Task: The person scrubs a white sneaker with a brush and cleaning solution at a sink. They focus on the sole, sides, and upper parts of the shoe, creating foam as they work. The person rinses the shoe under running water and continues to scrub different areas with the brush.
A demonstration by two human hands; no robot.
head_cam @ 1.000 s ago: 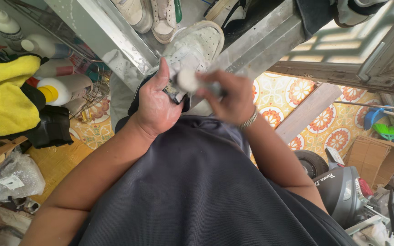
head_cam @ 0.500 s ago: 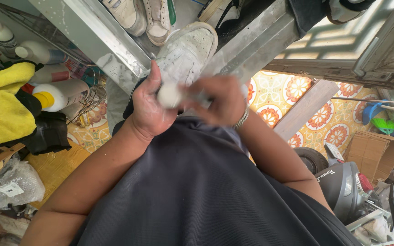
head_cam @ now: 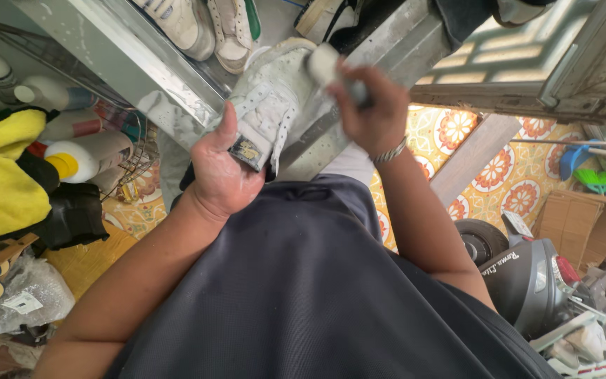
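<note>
I am looking down over my dark shirt at my two hands, which are raised near the top middle of the frame. My left hand (head_cam: 222, 175), left of centre, is wrapped around the lower end of a white sneaker (head_cam: 271, 98), thumb pointing up along its side and fingers curled out of sight behind it. The sneaker runs from that hand up toward the top centre, its dotted upper facing me, with a small dark and gold label on the tongue just beside my thumb.

My right hand (head_cam: 369, 112), upper centre with a silver bracelet (head_cam: 391, 152) on the wrist, is closed around a small white applicator (head_cam: 324, 63). The applicator's pale tip sits at the sneaker's upper end; I cannot tell whether it touches.

Behind the hands, a metal shelf (head_cam: 128, 56) slants across the upper left, holding more white shoes (head_cam: 205, 24) at the top edge. At the far left sit white plastic bottles (head_cam: 82, 156), one with a yellow cap, next to a yellow cloth (head_cam: 1, 175). Patterned orange floor tiles (head_cam: 506, 175) show at the right, with a cardboard box (head_cam: 580, 217) further right.
</note>
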